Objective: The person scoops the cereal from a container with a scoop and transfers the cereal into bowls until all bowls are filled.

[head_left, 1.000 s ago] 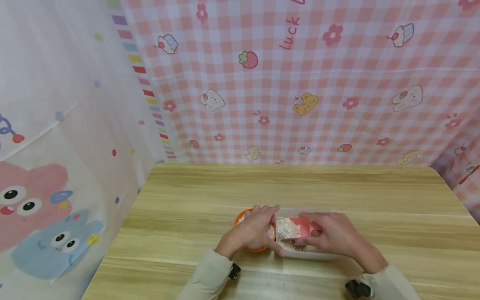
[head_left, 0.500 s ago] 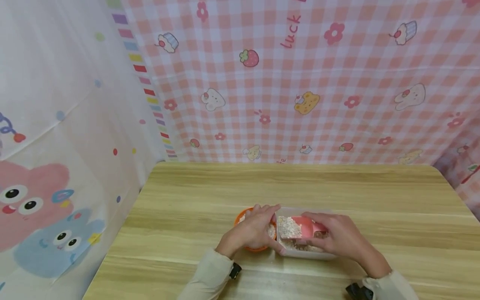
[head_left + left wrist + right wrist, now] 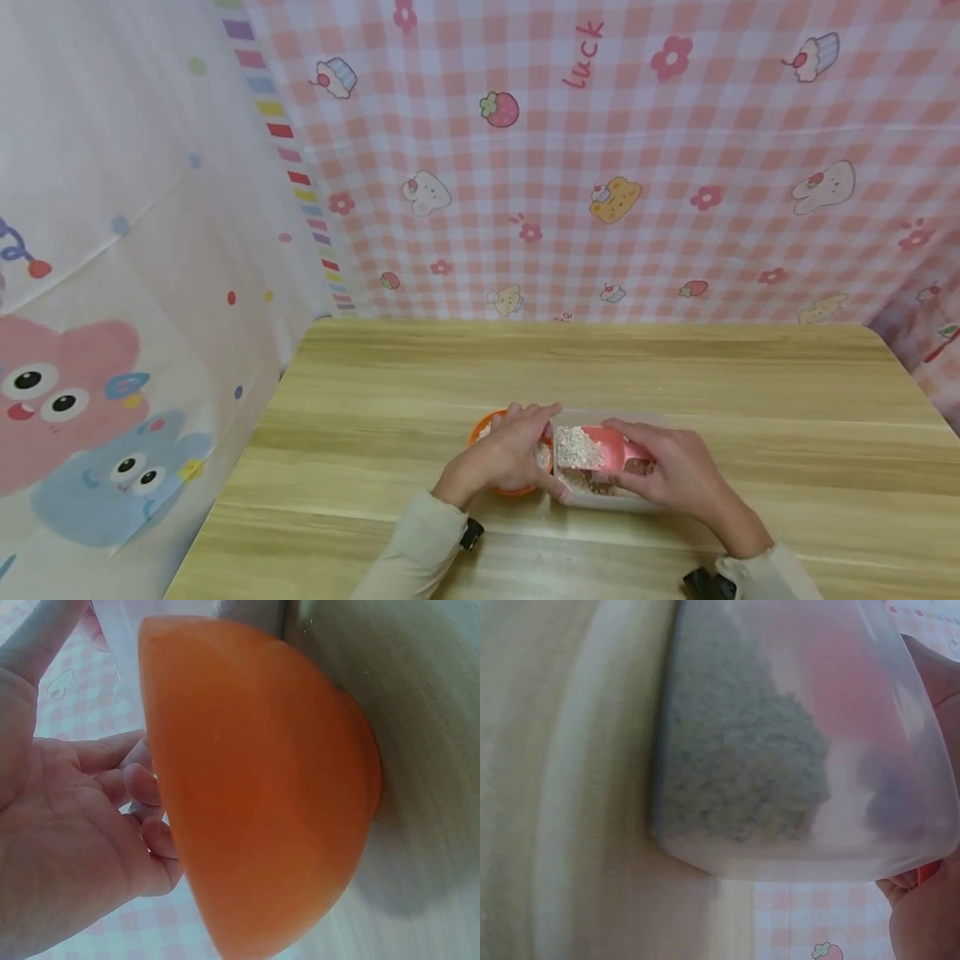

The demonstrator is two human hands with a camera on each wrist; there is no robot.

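My right hand point(image 3: 686, 471) holds a pink scoop point(image 3: 613, 446), heaped with pale oat-like flakes point(image 3: 577, 448), over a translucent plastic container point(image 3: 618, 502). More flakes lie inside; through its wall in the right wrist view they form a sloping pile point(image 3: 742, 765). My left hand point(image 3: 502, 458) reaches across an orange bowl point(image 3: 517, 492) and grips the container's near-left end, thumb at the front corner and fingers at the back one. Pale flakes show in the bowl beneath this hand. In the left wrist view the bowl's side point(image 3: 255, 780) hides part of the fingers point(image 3: 142, 784).
The bowl and container stand side by side on a wood-grain table point(image 3: 390, 375). A pink checked cloth point(image 3: 465, 183) hangs behind the table, and a white printed cloth point(image 3: 172, 250) hangs along the left. A black strap point(image 3: 471, 533) is on the left wrist.
The pink scoop has come up a little out of the flakes, with a load in it, and its angle has shifted. My left hand keeps its place at the container's end.
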